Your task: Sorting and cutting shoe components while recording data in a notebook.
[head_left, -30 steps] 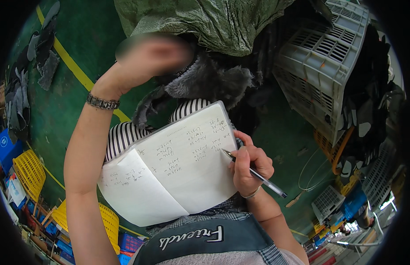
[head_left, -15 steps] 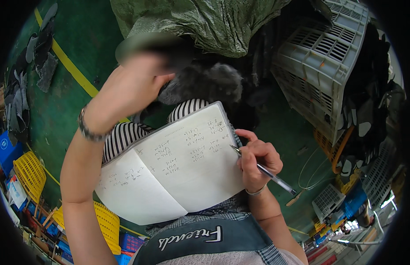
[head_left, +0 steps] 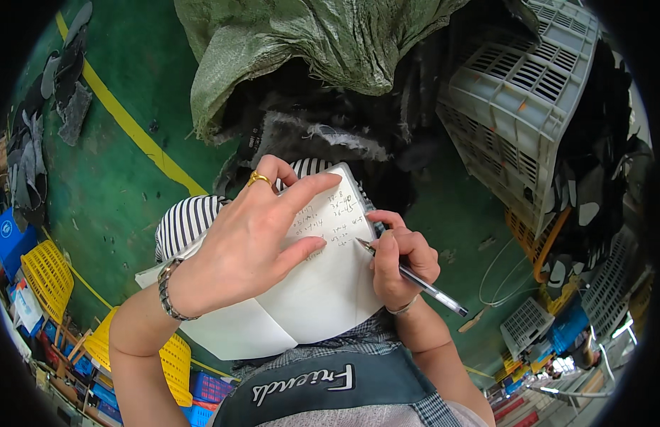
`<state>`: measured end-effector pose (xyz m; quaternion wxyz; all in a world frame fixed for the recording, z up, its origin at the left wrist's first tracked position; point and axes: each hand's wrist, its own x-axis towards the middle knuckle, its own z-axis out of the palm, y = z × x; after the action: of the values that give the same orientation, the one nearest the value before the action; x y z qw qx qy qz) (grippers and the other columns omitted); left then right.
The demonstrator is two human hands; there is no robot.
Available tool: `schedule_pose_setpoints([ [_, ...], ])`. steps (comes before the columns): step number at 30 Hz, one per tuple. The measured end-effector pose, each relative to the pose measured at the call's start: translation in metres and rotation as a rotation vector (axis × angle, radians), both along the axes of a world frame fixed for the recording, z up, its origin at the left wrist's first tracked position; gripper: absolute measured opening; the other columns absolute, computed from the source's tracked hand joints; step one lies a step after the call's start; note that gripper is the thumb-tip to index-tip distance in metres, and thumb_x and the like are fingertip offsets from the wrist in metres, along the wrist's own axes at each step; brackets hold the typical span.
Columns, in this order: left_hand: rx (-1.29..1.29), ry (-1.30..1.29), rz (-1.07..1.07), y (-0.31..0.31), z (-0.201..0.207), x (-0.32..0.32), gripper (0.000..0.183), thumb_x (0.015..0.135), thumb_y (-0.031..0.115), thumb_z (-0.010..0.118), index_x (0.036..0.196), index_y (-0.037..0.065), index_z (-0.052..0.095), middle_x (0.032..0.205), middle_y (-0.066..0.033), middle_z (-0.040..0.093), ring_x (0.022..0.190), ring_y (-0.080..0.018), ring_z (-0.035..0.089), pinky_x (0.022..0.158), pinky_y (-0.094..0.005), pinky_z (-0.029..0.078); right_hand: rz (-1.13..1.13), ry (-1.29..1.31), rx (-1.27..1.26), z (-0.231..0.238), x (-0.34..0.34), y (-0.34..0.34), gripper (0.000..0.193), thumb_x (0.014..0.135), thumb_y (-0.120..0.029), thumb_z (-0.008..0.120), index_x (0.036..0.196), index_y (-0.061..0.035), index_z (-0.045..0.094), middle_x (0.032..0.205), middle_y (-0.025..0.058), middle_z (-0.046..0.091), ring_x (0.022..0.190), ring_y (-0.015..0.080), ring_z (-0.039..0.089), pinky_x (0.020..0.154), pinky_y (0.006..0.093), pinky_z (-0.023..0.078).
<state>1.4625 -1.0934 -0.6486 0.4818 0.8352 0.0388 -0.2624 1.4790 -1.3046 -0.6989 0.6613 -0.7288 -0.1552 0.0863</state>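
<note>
An open notebook (head_left: pixel 323 302) with handwritten lines on its white pages rests across my lap. My left hand (head_left: pixel 237 231) lies over the upper part of the page, thumb and forefinger spread apart, with nothing held. At the page's right edge my right hand (head_left: pixel 408 267) is closed around a clear-barrelled pen (head_left: pixel 438 294), its tip at or close to the paper beside the writing. Beyond the notebook lie grey fuzzy fabric pieces (head_left: pixel 291 139), partly under the mouth of a green woven sack (head_left: pixel 315 46).
A large grey plastic crate (head_left: pixel 508 107) stands at the right, with dark scraps behind it. Yellow baskets (head_left: pixel 175 366) sit at the lower left. Dark fabric scraps (head_left: pixel 31 153) lie at the far left, past a yellow line (head_left: pixel 123 117) on the green floor.
My left hand has come down from near the sack's mouth onto the notebook. The fabric below the sack looks rearranged. My right hand and pen have shifted slightly left.
</note>
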Motion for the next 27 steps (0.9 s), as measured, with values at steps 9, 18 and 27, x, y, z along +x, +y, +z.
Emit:
schedule_pose_setpoints([
  [9, -0.042, 0.03, 0.041, -0.0015, -0.0018, -0.0003, 0.057, 0.072, 0.011, 0.071, 0.125, 0.009, 0.049, 0.1, -0.0116, 0.045, 0.09, -0.025, 0.048, 0.08, -0.0309, 0.042, 0.027, -0.069, -0.057, -0.0018, 0.0013, 0.0008, 0.022, 0.078, 0.008, 0.058, 0.063, -0.0021, 0.045, 0.051, 0.0012, 0.046, 0.045, 0.0109, 0.043, 0.074, 0.0442, 0.054],
  [18, -0.058, 0.041, 0.047, 0.0, -0.0026, 0.0016, 0.057, 0.072, 0.01, 0.071, 0.125, 0.009, 0.049, 0.1, -0.0113, 0.046, 0.091, -0.0245, 0.049, 0.081, -0.0309, 0.042, 0.009, -0.059, -0.063, -0.0007, 0.0019, 0.0024, 0.022, 0.078, 0.009, 0.056, 0.063, -0.0013, 0.045, 0.051, 0.0014, 0.046, 0.045, 0.01, 0.043, 0.076, 0.0454, 0.054],
  [27, -0.051, 0.068, 0.034, 0.0017, -0.003, 0.0004, 0.06, 0.072, 0.01, 0.071, 0.127, 0.011, 0.048, 0.101, -0.0114, 0.048, 0.092, -0.0259, 0.05, 0.082, -0.0322, 0.043, -0.007, -0.001, -0.061, -0.0003, -0.0018, 0.0008, 0.021, 0.079, 0.011, 0.054, 0.064, -0.0006, 0.045, 0.053, 0.0014, 0.046, 0.046, 0.0101, 0.043, 0.076, 0.0472, 0.054],
])
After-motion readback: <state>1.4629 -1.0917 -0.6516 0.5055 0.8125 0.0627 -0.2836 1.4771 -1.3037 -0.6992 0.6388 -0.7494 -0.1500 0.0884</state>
